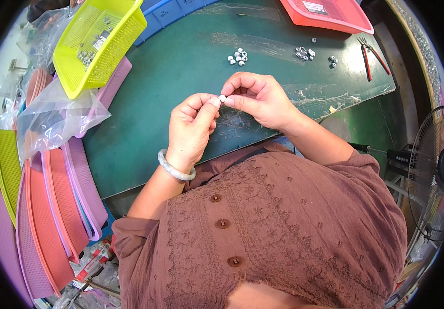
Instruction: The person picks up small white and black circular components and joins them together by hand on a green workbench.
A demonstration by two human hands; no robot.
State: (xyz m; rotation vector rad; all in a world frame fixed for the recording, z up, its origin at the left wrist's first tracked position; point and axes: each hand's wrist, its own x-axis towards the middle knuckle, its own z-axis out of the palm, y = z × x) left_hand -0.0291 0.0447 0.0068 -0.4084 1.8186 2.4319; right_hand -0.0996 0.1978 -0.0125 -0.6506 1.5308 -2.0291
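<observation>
Pinching a bead (222, 98) in left grip (192, 122) and right grip (260, 101), nearly closed, in front of the pile (238, 58); ideally pressing evenly.

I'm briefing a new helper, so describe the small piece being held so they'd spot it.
Find the green table, then the left hand and right hand meeting above it. Pinched between them is a small silvery-white piece, set apart from the loose pieces beyond by being held.

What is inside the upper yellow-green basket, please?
Inside the upper yellow-green basket lie small grey pieces and a white label. Anything beneath the label is covered and cannot be seen.
</observation>
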